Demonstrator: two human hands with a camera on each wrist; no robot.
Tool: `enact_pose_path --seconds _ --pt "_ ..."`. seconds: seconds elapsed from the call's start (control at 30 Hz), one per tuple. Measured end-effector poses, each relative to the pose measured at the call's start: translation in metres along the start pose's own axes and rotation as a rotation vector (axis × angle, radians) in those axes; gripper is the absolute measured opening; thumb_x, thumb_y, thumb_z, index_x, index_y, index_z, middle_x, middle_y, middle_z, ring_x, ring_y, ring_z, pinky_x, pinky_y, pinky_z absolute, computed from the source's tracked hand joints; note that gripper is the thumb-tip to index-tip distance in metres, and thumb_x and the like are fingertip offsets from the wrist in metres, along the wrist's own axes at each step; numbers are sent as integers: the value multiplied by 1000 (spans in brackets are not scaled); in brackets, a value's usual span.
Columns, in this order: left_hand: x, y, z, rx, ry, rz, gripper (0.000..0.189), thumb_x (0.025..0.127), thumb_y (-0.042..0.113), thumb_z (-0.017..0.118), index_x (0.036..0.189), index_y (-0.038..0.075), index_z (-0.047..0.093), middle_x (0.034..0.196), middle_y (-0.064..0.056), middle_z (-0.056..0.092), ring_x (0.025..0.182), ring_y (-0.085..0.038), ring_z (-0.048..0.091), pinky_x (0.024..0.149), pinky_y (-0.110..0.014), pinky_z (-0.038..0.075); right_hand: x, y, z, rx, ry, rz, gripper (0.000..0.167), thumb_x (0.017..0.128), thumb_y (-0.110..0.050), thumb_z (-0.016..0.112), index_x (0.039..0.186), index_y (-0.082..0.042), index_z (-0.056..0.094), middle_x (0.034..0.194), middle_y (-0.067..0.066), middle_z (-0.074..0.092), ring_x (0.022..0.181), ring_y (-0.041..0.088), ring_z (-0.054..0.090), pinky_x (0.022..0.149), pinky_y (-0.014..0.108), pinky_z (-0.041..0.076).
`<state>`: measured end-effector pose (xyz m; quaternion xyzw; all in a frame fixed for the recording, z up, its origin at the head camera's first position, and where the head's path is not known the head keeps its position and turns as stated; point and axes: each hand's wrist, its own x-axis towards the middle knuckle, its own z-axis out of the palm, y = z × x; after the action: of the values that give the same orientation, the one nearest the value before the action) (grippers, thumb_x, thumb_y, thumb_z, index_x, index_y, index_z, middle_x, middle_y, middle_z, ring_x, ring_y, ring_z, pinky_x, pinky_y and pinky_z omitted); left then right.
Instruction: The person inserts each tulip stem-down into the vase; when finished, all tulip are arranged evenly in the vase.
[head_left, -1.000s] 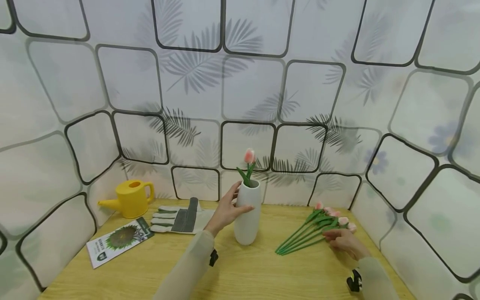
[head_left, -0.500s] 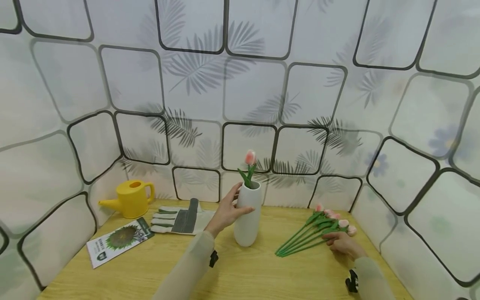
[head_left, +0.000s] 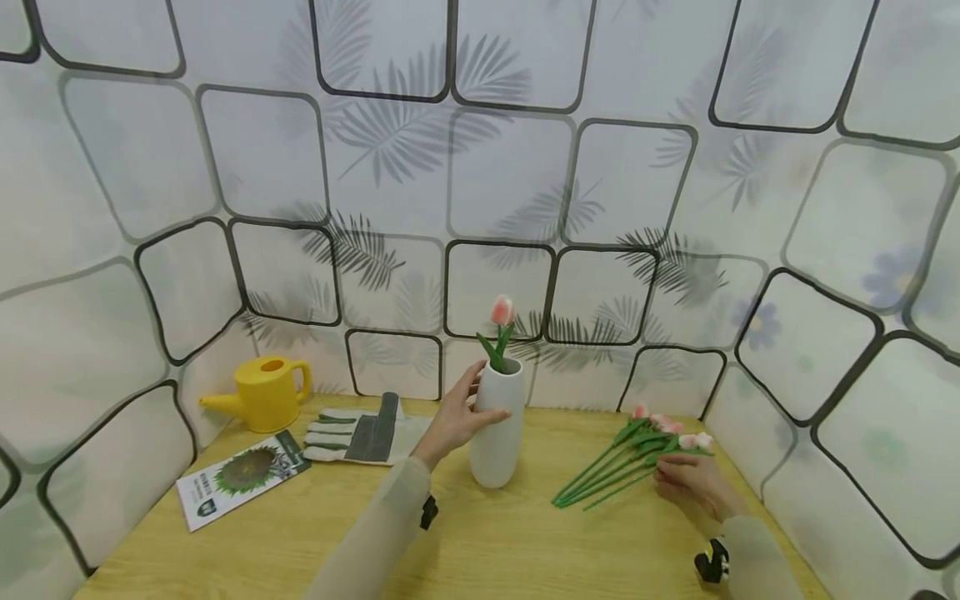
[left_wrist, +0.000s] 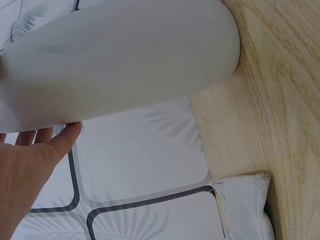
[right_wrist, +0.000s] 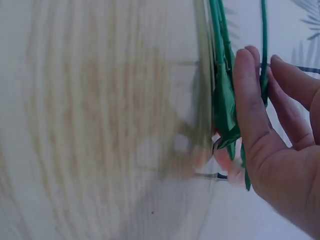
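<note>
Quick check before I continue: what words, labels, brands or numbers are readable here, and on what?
No text is readable.
Flower-printed packet: lettering and a dark emblem, too small and blurred to read.
White vase, yellow watering can, glove: no lettering visible.

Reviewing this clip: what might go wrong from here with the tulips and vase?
The stem pinched by the right hand is close to the other tulips, so leaves might snag and drag them. The tall white vase, gripped by the left hand, could tip if bumped.
</note>
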<state>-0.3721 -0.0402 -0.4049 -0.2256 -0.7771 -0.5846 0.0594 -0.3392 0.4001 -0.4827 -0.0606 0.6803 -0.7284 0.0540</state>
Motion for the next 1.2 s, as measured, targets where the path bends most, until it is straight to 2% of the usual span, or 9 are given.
enact_pose_path --seconds 0.1,0.2,0.3,0.47,0.63,0.7,0.8,0.87,1.2 --pt "0 0 0 -4 -2 -6 91 82 37 81 155 31 27 147 -12 45 132 -33 48 101 -56 47 -5 -14 6 -69 79 91 38 94 -2 63 124 20 55 93 5 72 84 13 72 80 28 59" --pt "-1 0 -1 -6 -2 -6 91 82 36 81 155 30 27 148 -12 45 132 -33 47 101 -56 46 -6 -21 14 -77 119 74 45 97 3 57 131 27 41 90 2 72 85 12 72 81 26 58" --pt "-1 0 -1 -7 -2 -9 91 81 36 81 155 31 27 147 -12 45 133 -33 47 101 -56 46 -8 -22 19 -36 179 66 37 96 5 56 128 23 48 85 -3 71 82 10 73 80 24 58" --pt "-1 0 -1 0 -5 -13 91 81 35 81 154 32 26 148 -11 44 134 -33 46 102 -56 46 -10 -20 22 10 264 66 22 96 3 57 116 -1 65 90 -4 69 85 10 72 84 25 57" --pt "0 1 0 -7 -8 -17 92 83 29 81 156 30 24 150 -12 40 135 -35 44 102 -58 45 -9 -21 27 -3 329 68 39 97 2 56 134 9 45 93 -4 64 83 8 71 83 25 57" --pt "0 1 0 -6 -7 -18 92 83 28 80 156 29 24 150 -12 41 135 -34 45 102 -57 45 -7 -21 29 50 350 71 27 96 4 56 123 9 51 89 -5 64 80 8 72 81 24 58" --pt "0 0 -1 -2 -11 -15 92 83 31 81 156 29 25 149 -13 42 134 -34 46 102 -56 46 -5 -22 34 128 352 71 7 96 4 57 98 -2 61 83 -8 67 80 7 72 80 22 58" --pt "-1 -1 -1 7 -12 -10 92 82 35 81 156 29 25 149 -12 43 133 -33 46 101 -55 47 -4 -23 36 185 336 59 18 95 4 57 88 -11 65 82 -9 69 81 6 72 82 22 57" --pt "-1 1 -1 15 -11 -6 93 81 37 81 156 29 25 149 -13 43 133 -33 47 101 -55 47 2 -27 49 254 178 -60 38 99 6 50 92 -24 73 92 -9 73 90 4 70 83 20 56"
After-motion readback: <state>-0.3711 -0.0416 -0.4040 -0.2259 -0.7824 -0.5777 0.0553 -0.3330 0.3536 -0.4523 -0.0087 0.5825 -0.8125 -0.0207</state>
